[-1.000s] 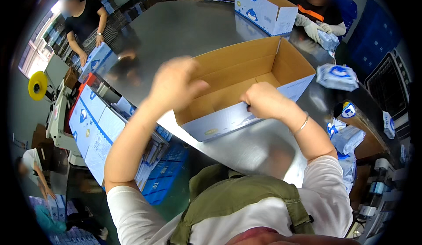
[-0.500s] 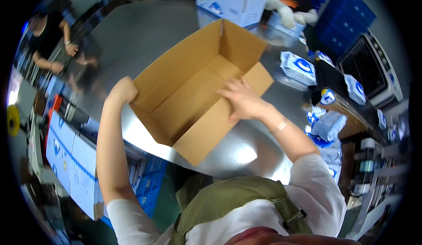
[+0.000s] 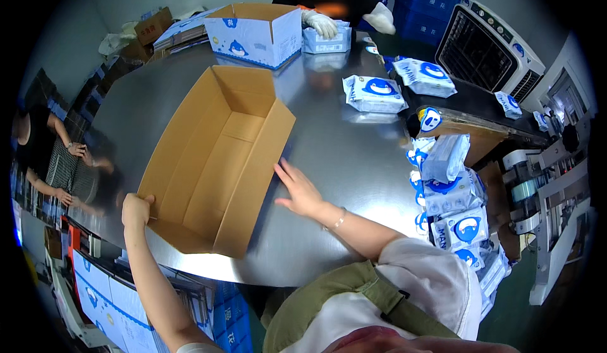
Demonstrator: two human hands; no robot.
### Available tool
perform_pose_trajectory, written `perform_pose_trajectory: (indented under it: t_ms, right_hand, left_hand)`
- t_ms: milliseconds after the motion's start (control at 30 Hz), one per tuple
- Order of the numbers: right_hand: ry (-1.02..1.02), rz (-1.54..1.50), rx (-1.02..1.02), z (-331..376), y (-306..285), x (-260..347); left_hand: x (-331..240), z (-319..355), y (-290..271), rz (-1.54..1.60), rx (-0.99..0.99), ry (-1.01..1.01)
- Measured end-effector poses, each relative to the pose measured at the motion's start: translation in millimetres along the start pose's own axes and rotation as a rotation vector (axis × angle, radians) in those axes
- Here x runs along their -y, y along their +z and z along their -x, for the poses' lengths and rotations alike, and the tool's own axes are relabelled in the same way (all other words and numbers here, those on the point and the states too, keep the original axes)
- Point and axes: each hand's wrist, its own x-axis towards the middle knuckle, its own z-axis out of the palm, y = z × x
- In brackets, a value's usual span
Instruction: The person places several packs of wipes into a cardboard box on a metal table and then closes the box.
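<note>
An open cardboard box (image 3: 215, 163), brown inside and with nothing in it, stands on the shiny metal table (image 3: 341, 207) in front of me. My left hand (image 3: 136, 211) grips its near left corner, thumb over the wall's edge. My right hand (image 3: 300, 191) has its fingers spread by the outside of the box's right wall, the fingertips at or just touching it. A white-and-blue wipes pack (image 3: 375, 95) lies on the table to the right of the box.
Across the table a person in white gloves (image 3: 324, 25) handles a pack beside another open box (image 3: 253, 37). More packs ride a black conveyor (image 3: 471, 103) at right, and a pile of packs (image 3: 458, 201) lies below it. Flat cartons (image 3: 114, 296) stand at lower left.
The box has moved left and turned, its long side now pointing more away from me. My right hand has gone from its right wall's inside to its outside. My left hand keeps its corner.
</note>
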Motion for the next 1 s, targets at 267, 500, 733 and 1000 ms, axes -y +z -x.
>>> perform_pose_trajectory:
  t_ms: [267, 500, 733, 1000]
  right_hand:
    - [0.076, 0.062, -0.004, 15, -7, -10]
    - [0.061, 0.023, 0.025, 14, -9, -14]
    - [0.071, 0.039, 0.096, 16, -10, -15]
    - [0.089, 0.048, 0.117, 16, -12, -16]
  left_hand:
    - [7, -8, 2, 0.035, 0.025, 0.047]
    - [14, -15, 6, 0.079, 0.002, 0.049]
    - [27, -20, 14, 0.161, -0.024, 0.152]
    - [12, -10, 7, 0.189, 0.046, 0.049]
